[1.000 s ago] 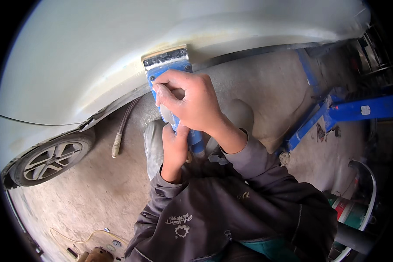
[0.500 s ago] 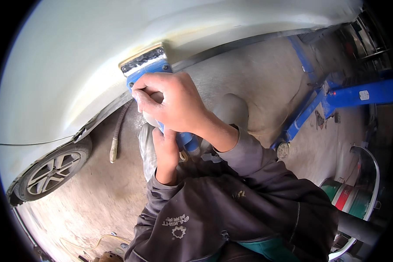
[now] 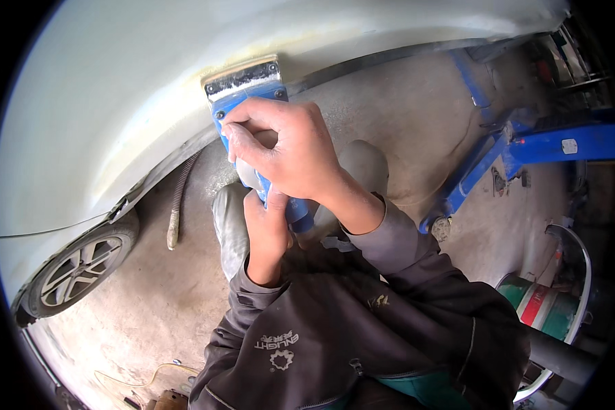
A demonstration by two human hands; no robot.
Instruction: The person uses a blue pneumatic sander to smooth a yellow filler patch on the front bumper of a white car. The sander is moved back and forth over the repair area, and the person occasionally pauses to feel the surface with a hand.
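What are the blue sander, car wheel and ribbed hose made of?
Blue sander: perhaps painted metal or hard plastic, given its smooth, solid blue.
Car wheel: likely alloy, from its silvery, spoked face; the dull black tyre looks like rubber.
Ribbed hose: possibly matte flexible plastic, judging by its ridges.

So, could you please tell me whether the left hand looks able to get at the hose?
Probably not as things stand: the left hand is closed on the sander, and the left leg appears between that hand and the hose.
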